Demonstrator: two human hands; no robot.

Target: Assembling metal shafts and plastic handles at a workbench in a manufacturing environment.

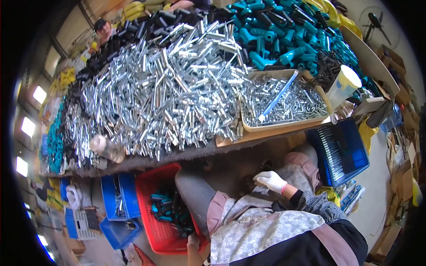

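My right hand, in a white glove, is above my lap near my knee. Its fingers are bent together, and whatever they hold, if anything, cannot be made out. Low in the view, my left hand is at the near right side of a red plastic basket, its fingers mostly hidden. Black and teal tool handles lie in the basket. A patterned grey apron covers my lap. Beyond my knees, a large heap of shiny metal shafts covers the bench.
A shallow tray of small metal parts holds a blue-and-white stick; a paper cup stands beside it. Teal handles are piled behind. Blue bins stand left, and a blue crate with rows of shafts right. A person is far left.
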